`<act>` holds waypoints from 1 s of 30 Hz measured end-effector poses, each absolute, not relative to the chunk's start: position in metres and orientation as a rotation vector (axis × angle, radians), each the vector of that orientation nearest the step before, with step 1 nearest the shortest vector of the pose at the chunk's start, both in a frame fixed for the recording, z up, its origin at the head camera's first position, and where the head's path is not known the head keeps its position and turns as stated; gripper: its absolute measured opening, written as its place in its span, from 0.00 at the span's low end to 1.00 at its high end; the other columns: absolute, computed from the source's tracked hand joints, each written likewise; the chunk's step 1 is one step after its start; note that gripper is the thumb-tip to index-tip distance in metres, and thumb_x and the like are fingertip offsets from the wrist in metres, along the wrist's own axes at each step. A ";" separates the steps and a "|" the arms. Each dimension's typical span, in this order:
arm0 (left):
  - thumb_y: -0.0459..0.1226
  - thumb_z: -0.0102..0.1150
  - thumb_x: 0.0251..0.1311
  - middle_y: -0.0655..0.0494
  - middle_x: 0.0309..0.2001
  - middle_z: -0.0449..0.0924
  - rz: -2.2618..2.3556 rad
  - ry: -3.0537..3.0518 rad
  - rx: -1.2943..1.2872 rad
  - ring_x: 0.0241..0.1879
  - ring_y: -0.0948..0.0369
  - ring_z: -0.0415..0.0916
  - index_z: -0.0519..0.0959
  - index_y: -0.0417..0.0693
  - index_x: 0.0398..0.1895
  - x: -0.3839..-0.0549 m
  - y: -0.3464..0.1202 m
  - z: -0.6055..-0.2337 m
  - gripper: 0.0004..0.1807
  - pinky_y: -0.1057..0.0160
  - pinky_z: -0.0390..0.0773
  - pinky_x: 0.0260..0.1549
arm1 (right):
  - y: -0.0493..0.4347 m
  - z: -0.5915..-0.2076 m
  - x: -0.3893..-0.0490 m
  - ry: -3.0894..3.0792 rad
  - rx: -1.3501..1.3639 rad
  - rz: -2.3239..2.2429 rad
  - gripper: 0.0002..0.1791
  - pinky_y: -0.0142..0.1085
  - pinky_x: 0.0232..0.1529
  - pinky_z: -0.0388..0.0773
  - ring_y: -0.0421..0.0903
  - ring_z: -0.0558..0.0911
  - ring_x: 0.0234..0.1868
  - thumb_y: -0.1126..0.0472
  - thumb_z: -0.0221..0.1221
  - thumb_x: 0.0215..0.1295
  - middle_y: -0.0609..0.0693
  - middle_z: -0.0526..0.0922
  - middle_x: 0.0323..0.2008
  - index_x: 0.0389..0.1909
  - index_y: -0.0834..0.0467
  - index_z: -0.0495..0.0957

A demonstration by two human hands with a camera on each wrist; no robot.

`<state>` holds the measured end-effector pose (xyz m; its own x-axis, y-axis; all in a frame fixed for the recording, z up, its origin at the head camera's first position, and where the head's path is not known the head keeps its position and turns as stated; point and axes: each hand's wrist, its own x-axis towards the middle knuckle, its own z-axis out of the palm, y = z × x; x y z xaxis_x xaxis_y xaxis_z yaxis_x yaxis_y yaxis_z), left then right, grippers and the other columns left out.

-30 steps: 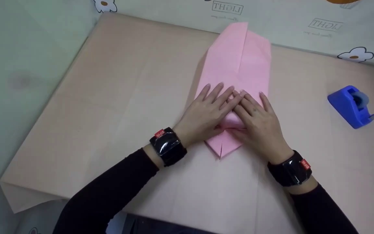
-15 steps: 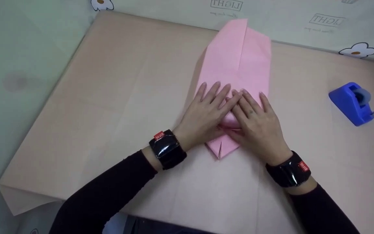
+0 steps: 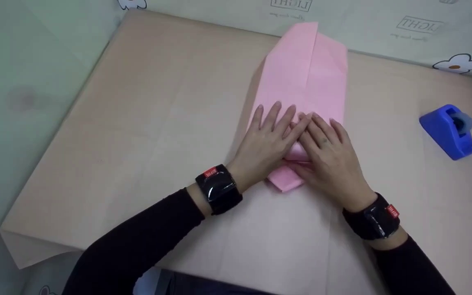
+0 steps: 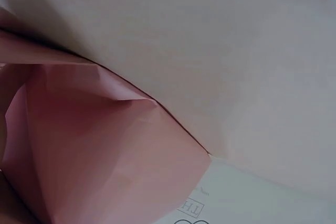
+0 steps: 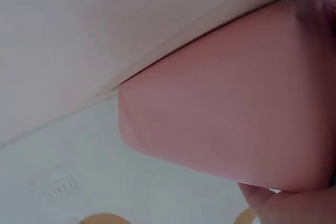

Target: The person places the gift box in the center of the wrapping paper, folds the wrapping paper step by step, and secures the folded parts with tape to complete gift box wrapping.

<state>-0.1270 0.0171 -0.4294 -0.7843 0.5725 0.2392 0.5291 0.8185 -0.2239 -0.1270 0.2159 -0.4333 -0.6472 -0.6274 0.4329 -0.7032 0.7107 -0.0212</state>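
Observation:
A long folded piece of pink paper [image 3: 289, 73] lies on the table, its far end reaching the back edge. My left hand [image 3: 262, 143] rests on its near part, fingers spread and straight. Beside it my right hand [image 3: 332, 162] presses on the paper too, with the index fingertips of both hands meeting. Both thumbs are at a crosswise fold below the fingers. Under that fold a pointed pink tip [image 3: 285, 180] sticks out towards me. In the left wrist view the paper [image 4: 121, 156] gapes around a thumb. The right wrist view shows its smooth side [image 5: 220, 114].
A blue tape dispenser [image 3: 445, 133] stands to the right on the paper-covered table [image 3: 170, 114]. Behind the table is a pale wall covering [image 3: 379, 24] printed with flowers and lettering. At the near left corner, the table covering hangs in a loose flap [image 3: 35, 248].
The slit in the near pink tip has gone from sight, and the tip looks shorter and blunter. Both hands keep nearly the same place on the paper; the head view shifts slightly.

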 end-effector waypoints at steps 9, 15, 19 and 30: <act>0.46 0.48 0.74 0.46 0.79 0.57 0.180 -2.699 -0.836 0.77 0.44 0.58 0.46 0.55 0.83 -0.127 0.017 -0.431 0.39 0.38 0.62 0.73 | 0.215 -0.399 -0.085 -2.419 1.075 0.466 0.11 0.44 0.39 0.79 0.51 0.83 0.33 0.60 0.72 0.49 0.53 0.87 0.32 0.33 0.60 0.86; 0.42 0.46 0.76 0.46 0.79 0.58 0.179 -2.696 -0.849 0.77 0.44 0.58 0.48 0.55 0.82 -0.128 0.016 -0.431 0.35 0.38 0.62 0.73 | 0.202 -0.411 -0.060 -2.599 1.186 0.231 0.14 0.32 0.17 0.69 0.40 0.74 0.18 0.55 0.78 0.46 0.43 0.78 0.20 0.27 0.53 0.82; 0.53 0.48 0.75 0.46 0.79 0.58 0.181 -2.694 -0.855 0.77 0.44 0.58 0.48 0.54 0.82 -0.128 0.016 -0.430 0.39 0.38 0.62 0.73 | 0.202 -0.420 -0.063 -2.707 1.103 0.308 0.19 0.34 0.21 0.74 0.40 0.77 0.23 0.58 0.80 0.42 0.43 0.79 0.28 0.35 0.53 0.82; 0.56 0.49 0.73 0.47 0.78 0.59 0.183 -2.690 -0.868 0.77 0.45 0.58 0.49 0.56 0.82 -0.129 0.014 -0.431 0.40 0.39 0.63 0.73 | 0.212 -0.434 -0.081 -2.713 1.378 0.466 0.10 0.38 0.43 0.85 0.43 0.86 0.48 0.60 0.74 0.55 0.45 0.88 0.44 0.39 0.52 0.88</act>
